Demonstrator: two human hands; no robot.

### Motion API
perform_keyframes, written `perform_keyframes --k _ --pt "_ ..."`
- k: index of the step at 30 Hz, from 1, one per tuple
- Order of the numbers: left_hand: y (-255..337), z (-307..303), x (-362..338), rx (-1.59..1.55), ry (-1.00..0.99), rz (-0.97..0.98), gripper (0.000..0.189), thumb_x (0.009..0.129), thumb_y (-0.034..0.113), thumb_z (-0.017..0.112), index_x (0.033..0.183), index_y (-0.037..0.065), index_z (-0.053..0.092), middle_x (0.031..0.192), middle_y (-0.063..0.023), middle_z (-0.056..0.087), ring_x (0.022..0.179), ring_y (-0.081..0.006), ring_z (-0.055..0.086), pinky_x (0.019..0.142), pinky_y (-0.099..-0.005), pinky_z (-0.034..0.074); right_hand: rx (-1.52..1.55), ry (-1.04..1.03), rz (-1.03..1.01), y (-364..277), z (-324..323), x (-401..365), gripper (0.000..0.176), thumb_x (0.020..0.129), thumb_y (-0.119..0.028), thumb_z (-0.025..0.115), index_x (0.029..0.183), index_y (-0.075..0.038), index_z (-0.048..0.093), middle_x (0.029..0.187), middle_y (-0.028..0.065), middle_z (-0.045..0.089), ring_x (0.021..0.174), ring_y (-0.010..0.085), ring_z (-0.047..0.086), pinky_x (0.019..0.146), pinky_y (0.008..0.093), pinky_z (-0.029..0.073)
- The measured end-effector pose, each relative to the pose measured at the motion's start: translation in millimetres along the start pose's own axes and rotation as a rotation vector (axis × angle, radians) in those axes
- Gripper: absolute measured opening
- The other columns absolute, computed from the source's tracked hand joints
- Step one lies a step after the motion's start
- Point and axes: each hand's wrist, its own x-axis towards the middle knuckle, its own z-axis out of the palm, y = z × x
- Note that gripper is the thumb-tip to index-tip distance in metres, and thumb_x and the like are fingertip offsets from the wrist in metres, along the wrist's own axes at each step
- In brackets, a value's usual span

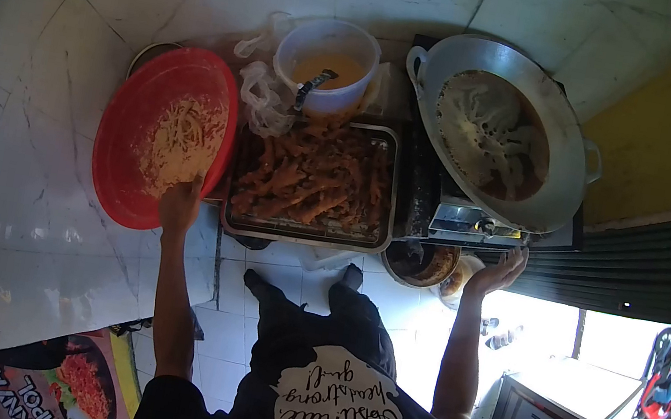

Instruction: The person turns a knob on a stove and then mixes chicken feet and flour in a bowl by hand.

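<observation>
My left hand (180, 205) is at the lower right of a red basin (120, 142), touching the pale flour mixture (185, 140) in it; its fingertips are partly hidden. My right hand (499, 272) is raised near the stove's front edge, fingers apart, with nothing in it. Just above it are the stove (462, 219) and a large metal wok (561, 159) of dark, foamy liquid. Between my hands lies a metal tray (304, 238) heaped with reddish-brown chicken feet (305, 178).
Behind the tray stands a whitish bucket (331, 102) of yellowish liquid with a dark handle in it, beside a clear plastic bag (265, 100). A pot (424, 264) sits low below the stove. A cabinet (550, 414) is at the lower right.
</observation>
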Motion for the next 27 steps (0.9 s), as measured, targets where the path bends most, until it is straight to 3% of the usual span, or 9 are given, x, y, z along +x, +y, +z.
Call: perform_keyframes --k 5,9,14,16,17,19,23,25,27 --pt "-8.0 3.3 2.5 -0.035 0.048 -0.011 0.068 0.086 0.057 0.025 0.079 0.001 0.063 0.075 -0.0233 0.060 0.077 -0.0411 0.057 0.069 -0.0473 0.043 -0.145 0.160 0.072 -38.3 -1.2 -75.9 0.050 0.091 -0.040 0.027 0.118 -0.001 0.042 0.113 0.0174 0.045 0.110 0.0280 0.042 0.093 0.0405 0.035" --pt "-16.4 -8.9 6.6 -0.058 -0.240 0.091 0.065 0.086 0.056 0.025 0.084 0.003 0.063 0.079 -0.0238 0.060 0.082 -0.0401 0.057 0.071 -0.0470 0.043 -0.055 0.103 -0.122 -71.6 25.7 -142.6 0.047 0.093 -0.038 0.028 0.114 0.001 0.044 0.099 0.0114 0.048 0.093 0.0222 0.049 0.082 0.0341 0.042" --pt "-59.2 -20.1 11.5 -0.235 -0.290 0.284 0.066 0.086 0.056 0.025 0.084 0.003 0.063 0.074 -0.0220 0.060 0.081 -0.0381 0.057 0.074 -0.0451 0.042 0.157 -0.216 -0.166 -100.0 75.3 -222.6 0.041 0.095 -0.030 0.026 0.108 0.002 0.048 0.097 0.0102 0.051 0.090 0.0184 0.050 0.079 0.0314 0.043" --pt "-74.6 -37.4 14.2 -0.157 -0.522 0.341 0.065 0.085 0.058 0.026 0.082 0.005 0.064 0.070 -0.0202 0.060 0.076 -0.0364 0.058 0.072 -0.0436 0.043 0.289 -0.341 -0.170 -107.0 102.2 -252.3 0.040 0.094 -0.032 0.030 0.101 0.001 0.052 0.089 0.0086 0.055 0.082 0.0160 0.053 0.074 0.0278 0.043" --pt "-85.4 -38.4 14.3 -0.157 -0.511 0.324 0.065 0.085 0.058 0.026 0.082 0.005 0.064 0.070 -0.0202 0.060 0.076 -0.0364 0.058 0.072 -0.0436 0.043 0.299 -0.357 -0.167 -111.4 112.7 -267.2 0.040 0.094 -0.032 0.030 0.101 0.001 0.052 0.089 0.0086 0.055 0.082 0.0160 0.053 0.074 0.0278 0.043" --pt "-103.6 -39.3 17.4 -0.067 -0.495 0.375 0.065 0.085 0.059 0.027 0.077 0.005 0.064 0.065 -0.0176 0.059 0.072 -0.0348 0.059 0.070 -0.0419 0.044 0.205 -0.632 -0.215 -125.3 133.0 -295.9 0.040 0.094 -0.030 0.030 0.096 0.003 0.054 0.090 0.0096 0.056 0.083 0.0159 0.053 0.072 0.0276 0.044" --pt "-124.5 -57.6 20.8 -0.083 -0.593 0.285 0.058 0.086 0.053 0.033 0.075 0.004 0.062 0.063 -0.0160 0.058 0.067 -0.0334 0.058 0.066 -0.0416 0.044 0.044 -0.942 -0.362 -153.3 167.0 -337.4 0.024 0.090 -0.012 0.039 0.091 0.005 0.057 0.087 0.0138 0.058 0.081 0.0191 0.055 0.073 0.0292 0.043" --pt "-135.1 -56.0 21.0 -0.129 -0.521 0.297 0.052 0.086 0.049 0.037 0.076 0.004 0.062 0.064 -0.0164 0.058 0.067 -0.0336 0.058 0.066 -0.0413 0.045 0.070 -1.035 -0.351 -155.5 189.4 -356.0 0.015 0.083 -0.002 0.048 0.092 0.004 0.057 0.088 0.0160 0.058 0.081 0.0237 0.057 0.071 0.0316 0.044" --pt "-143.3 -54.7 18.6 -0.159 -0.449 0.318 0.047 0.086 0.045 0.041 0.077 0.004 0.062 0.064 -0.0168 0.058 0.067 -0.0338 0.057 0.065 -0.0409 0.045 0.033 -1.175 -0.666 -153.8 210.3 -367.6 0.017 0.077 0.000 0.053 0.093 0.003 0.057 0.087 0.0176 0.058 0.082 0.0300 0.057 0.073 0.0333 0.045"
